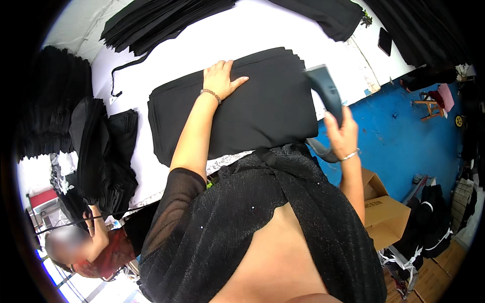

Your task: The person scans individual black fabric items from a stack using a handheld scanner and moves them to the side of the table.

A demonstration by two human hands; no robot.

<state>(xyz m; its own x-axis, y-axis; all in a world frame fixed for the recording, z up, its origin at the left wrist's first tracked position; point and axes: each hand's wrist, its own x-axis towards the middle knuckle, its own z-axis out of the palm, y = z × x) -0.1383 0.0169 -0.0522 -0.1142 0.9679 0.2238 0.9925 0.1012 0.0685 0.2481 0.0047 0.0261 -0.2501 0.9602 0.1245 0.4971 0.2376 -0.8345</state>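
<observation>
A thick stack of folded black cloth (262,101) lies on the white table in front of me, its layered edges showing on the left. My left hand (220,81) rests flat on the upper left part of the stack, thumb spread from the fingers. Off the stack's right edge, my right hand (343,134) is closed round a dark blue-grey handheld tool (328,91) with a broad flat head. Its head is at the cloth's upper right corner, slightly blurred; whether it touches the cloth I cannot tell. The tool's exact kind is unclear. A grey curved band (322,150) hangs below that hand.
More black cloth piles (161,22) lie along the table's far side and at the left (103,151). A phone (385,41) lies at the far right. Cardboard boxes (386,214) stand on the blue floor (384,131). Another person (96,247) is at the lower left.
</observation>
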